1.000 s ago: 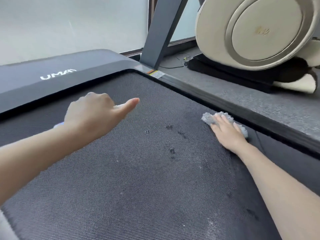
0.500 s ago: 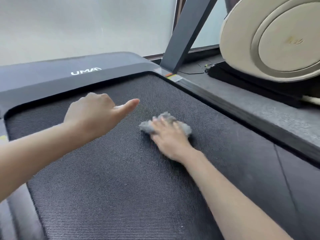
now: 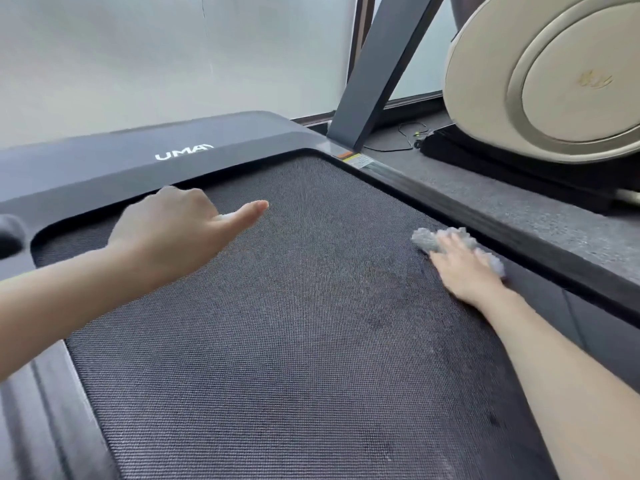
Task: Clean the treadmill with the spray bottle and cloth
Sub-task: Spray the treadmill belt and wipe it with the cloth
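The treadmill's dark woven belt [image 3: 294, 341] fills the middle of the view, with a darker damp patch along its right side. My right hand [image 3: 464, 268] lies flat on a fluffy grey cloth [image 3: 424, 239], pressing it onto the belt's right edge beside the side rail [image 3: 485, 216]. My left hand [image 3: 173, 230] hovers over the belt's front left part, fingers curled and thumb pointing right. Only a small white bit of the spray bottle [image 3: 223, 216] shows under the thumb; the rest is hidden in my fist.
The grey motor cover [image 3: 138, 161] with white lettering closes off the belt's far end. A slanted dark upright [image 3: 377, 71] rises at the right front corner. A large beige round-sided machine [image 3: 554, 74] stands on the carpet to the right, with a thin cable [image 3: 405, 136] beside it.
My right hand has swept the cloth from the belt's middle back to its right edge. The view has shifted slightly. My left hand keeps the same pose.
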